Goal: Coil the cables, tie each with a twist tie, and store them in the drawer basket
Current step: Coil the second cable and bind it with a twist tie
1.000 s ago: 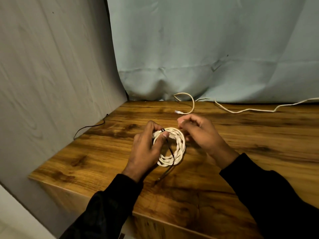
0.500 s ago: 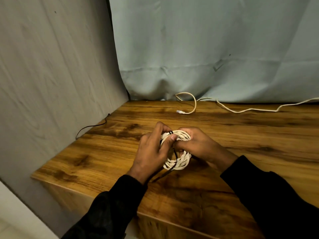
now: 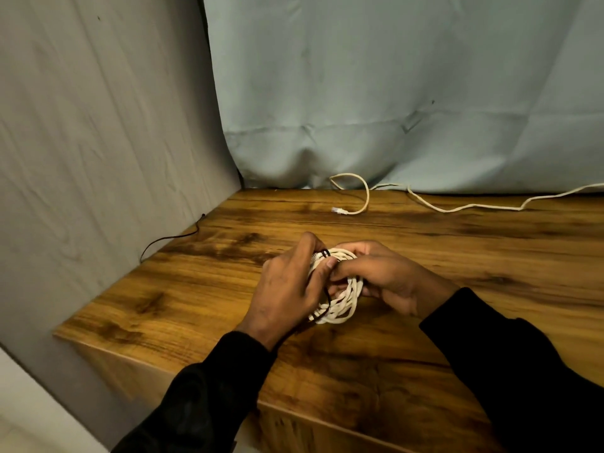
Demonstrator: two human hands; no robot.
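A coiled white cable (image 3: 346,302) sits between both hands at the middle of the wooden table (image 3: 457,256). My left hand (image 3: 287,289) grips the coil's left side, thumb pressed on top. My right hand (image 3: 385,276) holds the coil from the right, fingers reaching into its centre. A thin black twist tie (image 3: 327,292) loops over the top of the coil and trails down its left side toward the table. A second white cable (image 3: 362,204) lies loose along the back edge, its plug end pointing left. No drawer basket is in view.
A thin black wire (image 3: 170,238) lies at the table's far left corner against the grey wall. A pale blue cloth (image 3: 392,93) hangs behind the table. The table's front edge runs diagonally at lower left.
My right hand has moved left from beside the coil onto it, and both hands have closed together around the coil, lifting and tilting it slightly.
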